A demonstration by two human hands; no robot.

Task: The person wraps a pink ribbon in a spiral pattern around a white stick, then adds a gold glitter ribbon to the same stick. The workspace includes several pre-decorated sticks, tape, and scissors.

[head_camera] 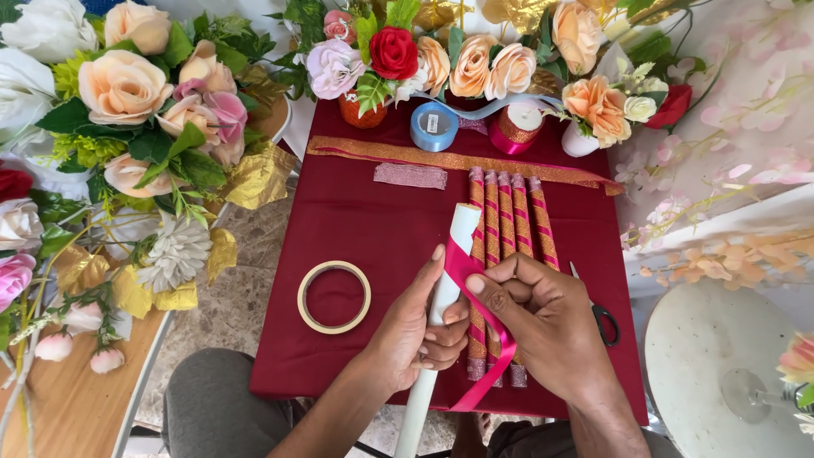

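Left hand (413, 326) around white tube (454, 246), right hand (543, 318) pinching pink ribbon (496, 339)

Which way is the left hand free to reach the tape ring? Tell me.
Probably not right away: the left hand grips the white tube. Bare red cloth lies between it and the tape ring, so the path itself looks clear.

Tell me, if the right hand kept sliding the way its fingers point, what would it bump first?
The right hand points left, toward the white tube with pink ribbon, which its fingertips already touch. Just past that is the left hand holding the tube. Depth is hard to judge from above.
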